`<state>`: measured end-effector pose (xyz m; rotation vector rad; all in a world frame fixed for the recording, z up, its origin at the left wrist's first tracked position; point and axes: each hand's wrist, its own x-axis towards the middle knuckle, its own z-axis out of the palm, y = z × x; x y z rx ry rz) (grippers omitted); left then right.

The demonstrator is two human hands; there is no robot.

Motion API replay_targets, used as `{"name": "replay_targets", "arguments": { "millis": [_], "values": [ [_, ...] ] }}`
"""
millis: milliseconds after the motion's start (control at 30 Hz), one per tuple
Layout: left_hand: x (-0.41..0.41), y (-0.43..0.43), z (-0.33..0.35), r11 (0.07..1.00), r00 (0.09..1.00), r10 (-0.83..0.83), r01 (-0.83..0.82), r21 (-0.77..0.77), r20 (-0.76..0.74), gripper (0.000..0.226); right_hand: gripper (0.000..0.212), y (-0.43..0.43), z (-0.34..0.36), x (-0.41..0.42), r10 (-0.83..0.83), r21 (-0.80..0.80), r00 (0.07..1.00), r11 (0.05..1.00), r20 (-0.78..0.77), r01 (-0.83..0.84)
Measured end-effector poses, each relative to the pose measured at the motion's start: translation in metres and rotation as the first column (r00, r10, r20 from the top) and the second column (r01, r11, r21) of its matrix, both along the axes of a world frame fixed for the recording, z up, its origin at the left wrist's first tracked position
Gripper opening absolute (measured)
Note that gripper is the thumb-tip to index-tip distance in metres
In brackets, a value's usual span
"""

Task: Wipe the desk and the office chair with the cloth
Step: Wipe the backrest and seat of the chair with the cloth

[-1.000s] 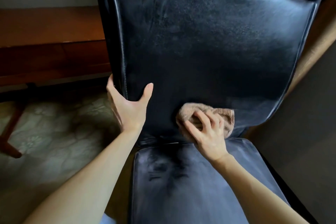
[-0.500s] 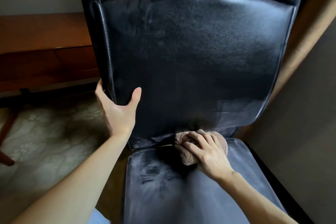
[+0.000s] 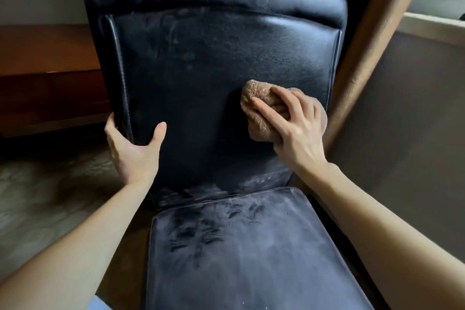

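Note:
A black leather office chair [image 3: 201,63] fills the middle of the head view, its backrest upright and its dusty seat [image 3: 251,254] below. My right hand [image 3: 294,128] presses a bunched tan cloth [image 3: 259,98] against the right part of the backrest, fingers curled over it. My left hand [image 3: 133,148] grips the backrest's left edge, thumb on the front face, fingers hidden behind. The brown wooden desk [image 3: 45,58] stands behind the chair at the left.
A patterned carpet [image 3: 50,196] covers the floor at the left. A brown curtain [image 3: 377,33] hangs right of the chair, with a window sill [image 3: 432,25] and dark wall [image 3: 402,133] beyond.
My right hand has carried the cloth up from the seat-backrest crease to the middle right of the backrest. My left hand keeps its grip on the left edge. The view has tilted up.

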<state>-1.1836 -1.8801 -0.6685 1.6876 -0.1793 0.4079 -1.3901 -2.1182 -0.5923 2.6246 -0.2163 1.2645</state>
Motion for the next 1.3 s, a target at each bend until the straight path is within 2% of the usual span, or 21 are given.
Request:
{"name": "replay_targets", "arguments": {
  "millis": [100,200,333,500,700,833,900,967,1033,1100,1200,1300],
  "values": [
    [0.004,-0.005,-0.002,1.000,1.000,0.007,-0.007,0.007,0.020,0.096,0.082,-0.002,-0.028,0.016,-0.086,0.150,0.994,0.984,-0.066,0.095],
    [0.007,-0.008,-0.004,1.000,1.000,-0.005,0.005,-0.004,0.026,0.094,0.069,0.007,-0.064,0.027,-0.151,0.238,0.987,0.962,0.052,0.135],
    [0.009,-0.008,-0.007,1.000,0.999,-0.009,0.010,-0.013,0.031,0.093,0.060,0.003,-0.105,0.025,-0.102,0.255,0.990,0.964,0.096,0.075],
    [0.009,-0.009,-0.008,1.000,1.000,0.008,-0.008,-0.004,0.024,0.091,0.034,0.004,-0.134,0.021,-0.041,0.280,0.991,0.960,0.124,0.004],
    [0.006,-0.009,-0.007,0.999,0.999,0.031,-0.032,0.028,0.009,0.091,0.040,-0.003,-0.164,0.020,-0.003,0.281,0.997,0.960,0.076,-0.019],
    [0.003,-0.009,-0.005,0.999,0.999,0.033,-0.033,0.033,0.011,0.089,0.025,-0.004,-0.189,0.012,0.024,0.294,0.999,0.955,0.040,-0.035],
    [0.003,-0.009,-0.004,0.999,0.999,0.038,-0.039,0.033,0.016,0.088,0.036,-0.006,-0.204,0.002,0.065,0.305,0.997,0.951,-0.049,-0.047],
    [0.002,-0.009,-0.004,0.998,0.999,0.044,-0.045,0.037,0.019,0.088,0.056,-0.010,-0.213,-0.008,0.086,0.352,0.963,0.936,-0.257,0.010],
    [0.002,-0.009,-0.004,0.998,0.999,0.045,-0.046,0.044,0.015,0.089,0.063,-0.013,-0.212,-0.016,0.075,0.409,0.868,0.899,-0.491,0.154],
    [0.001,-0.010,-0.005,0.998,0.999,0.048,-0.048,0.043,0.019,0.089,0.061,-0.013,-0.207,-0.023,0.061,0.408,0.778,0.876,-0.625,0.259],
    [0.001,-0.011,-0.006,0.998,0.998,0.053,-0.054,0.035,0.017,0.087,0.066,-0.008,-0.187,-0.033,0.056,0.420,0.783,0.866,-0.620,0.270],
    [0.004,-0.011,-0.006,0.997,0.998,0.053,-0.055,0.055,0.030,0.088,0.073,-0.006,-0.160,-0.048,0.085,0.429,0.863,0.889,-0.498,0.160]
  ]
}}
